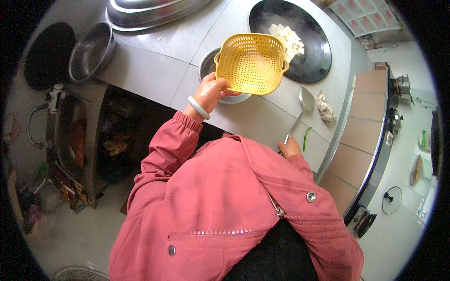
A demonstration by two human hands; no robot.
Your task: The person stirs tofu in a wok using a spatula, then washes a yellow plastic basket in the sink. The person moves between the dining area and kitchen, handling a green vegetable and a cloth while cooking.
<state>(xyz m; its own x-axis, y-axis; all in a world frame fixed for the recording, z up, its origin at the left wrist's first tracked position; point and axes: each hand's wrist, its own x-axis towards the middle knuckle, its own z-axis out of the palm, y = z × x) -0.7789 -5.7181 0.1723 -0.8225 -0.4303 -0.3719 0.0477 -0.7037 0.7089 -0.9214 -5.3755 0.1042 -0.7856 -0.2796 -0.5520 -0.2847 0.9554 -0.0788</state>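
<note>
With my left hand [212, 92] I grip the near left corner of a yellow perforated plastic basket [255, 63], which looks empty. It is over a metal bowl [236, 99] and hides most of that bowl. My right hand [291, 146] is closed around the handle of a metal wok spatula [306, 99], whose blade lies on or just above the tiled counter. Beyond the basket, white cubes [290, 40] that look like tofu are piled in a dark wok [313, 59], with faint steam above them.
A crumpled cloth [326, 109] and a green strip, perhaps a bean or pepper [307, 138], lie on the counter [147, 75] near the spatula. A large metal lid [154, 17] is at the top left, with a metal basin [92, 52] at the left edge. A raised tiled ledge [362, 135] borders the right side.
</note>
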